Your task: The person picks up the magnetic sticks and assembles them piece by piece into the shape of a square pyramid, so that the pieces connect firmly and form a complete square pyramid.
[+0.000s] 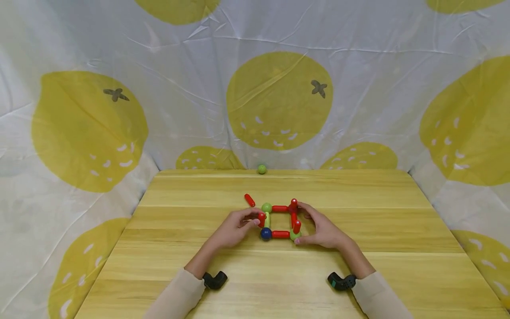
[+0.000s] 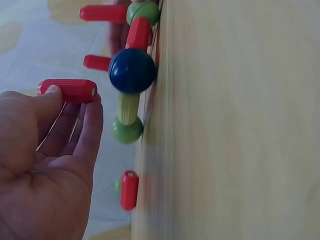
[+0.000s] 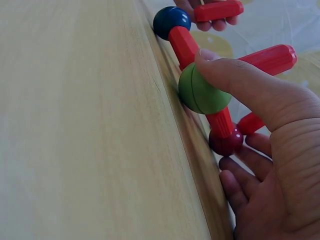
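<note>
My left hand (image 1: 235, 228) pinches a red magnetic rod (image 2: 70, 91) between thumb and fingers, upright above the table. It stands apart from the blue ball (image 2: 132, 71) beside it. That ball is one corner of a flat square of rods and balls, with a green ball (image 1: 267, 207), a dark red ball (image 3: 226, 141) and another green ball (image 3: 200, 90). A yellow-green rod (image 1: 267, 220) forms the left side; red rods form the others. Upright red rods rise from both right corners. My right hand (image 1: 324, 229) holds the square's right side, thumb on the near green ball, fingers by the dark red one.
A loose red rod (image 1: 249, 200) lies on the wooden table (image 1: 275, 283) behind the left hand. At the table's back edge sits a striped green ball (image 1: 261, 169). A lemon-print cloth (image 1: 191, 88) hangs behind the table.
</note>
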`<state>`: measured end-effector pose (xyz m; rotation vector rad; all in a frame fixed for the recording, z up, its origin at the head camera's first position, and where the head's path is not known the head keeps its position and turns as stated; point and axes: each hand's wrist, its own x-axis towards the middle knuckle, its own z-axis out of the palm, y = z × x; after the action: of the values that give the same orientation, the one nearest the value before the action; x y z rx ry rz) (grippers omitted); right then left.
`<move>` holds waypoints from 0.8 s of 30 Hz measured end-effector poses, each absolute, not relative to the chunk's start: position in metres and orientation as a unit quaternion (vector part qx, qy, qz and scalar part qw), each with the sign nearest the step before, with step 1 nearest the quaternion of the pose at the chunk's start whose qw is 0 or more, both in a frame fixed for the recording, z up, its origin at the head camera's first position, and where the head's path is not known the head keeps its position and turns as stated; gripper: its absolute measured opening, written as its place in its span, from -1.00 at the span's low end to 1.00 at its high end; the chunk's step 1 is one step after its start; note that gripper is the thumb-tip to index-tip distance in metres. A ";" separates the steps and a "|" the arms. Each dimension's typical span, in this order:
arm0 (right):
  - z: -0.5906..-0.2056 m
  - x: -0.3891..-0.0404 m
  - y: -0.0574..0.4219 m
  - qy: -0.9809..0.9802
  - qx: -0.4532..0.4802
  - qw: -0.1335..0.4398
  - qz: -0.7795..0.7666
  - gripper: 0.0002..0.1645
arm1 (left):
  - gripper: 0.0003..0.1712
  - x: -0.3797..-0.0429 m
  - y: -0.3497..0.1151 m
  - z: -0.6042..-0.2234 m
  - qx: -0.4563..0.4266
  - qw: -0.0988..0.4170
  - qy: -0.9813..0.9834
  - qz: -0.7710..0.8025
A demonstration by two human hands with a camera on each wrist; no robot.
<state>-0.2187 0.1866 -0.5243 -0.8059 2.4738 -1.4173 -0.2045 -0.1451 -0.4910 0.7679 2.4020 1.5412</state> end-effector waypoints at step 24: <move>-0.526 -0.220 0.186 0.829 -0.285 0.063 -0.477 0.24 | -0.65 -0.199 -0.134 -0.499 0.278 0.133 0.796 0.522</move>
<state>-0.2198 0.1861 -0.5262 -0.8613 2.5040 -1.4425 -0.1994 -0.1344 -0.4989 0.8056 2.3088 1.5133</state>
